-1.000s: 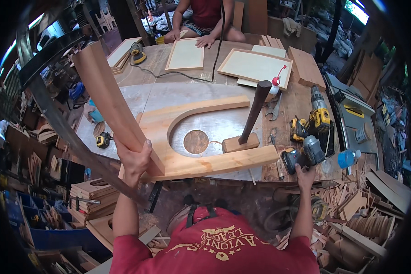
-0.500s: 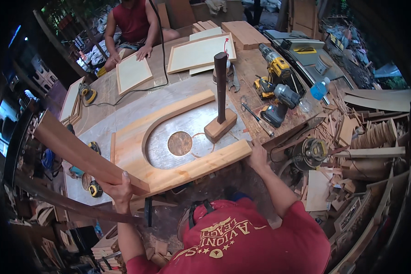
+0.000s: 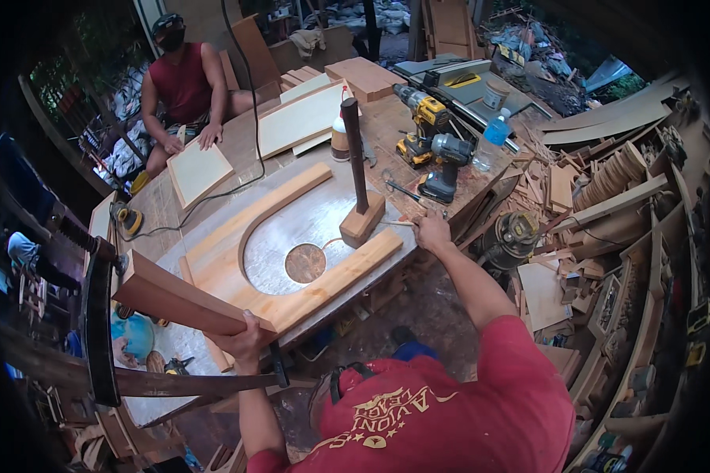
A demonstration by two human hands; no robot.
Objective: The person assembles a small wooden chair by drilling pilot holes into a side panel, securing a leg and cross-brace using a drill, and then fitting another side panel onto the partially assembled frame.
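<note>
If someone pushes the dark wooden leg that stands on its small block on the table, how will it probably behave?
The dark leg is tall and thin, and its block base is small, so it would likely tip rather than slide. It looks like solid turned wood, so probably stiff, not fragile. It stands free of the right hand, so nothing would catch it.

Left hand [image 3: 241, 340] wraps end of tapered wooden leg [image 3: 185, 298]; palm and leg end hidden. Right hand [image 3: 432, 233] at workbench [image 3: 386, 118] right edge; what fingers touch too small to tell. Wooden arch frame [image 3: 308, 276] near corner covered by leg. Co-worker [image 3: 183, 79] lower body hidden behind workbench far edge.
</note>
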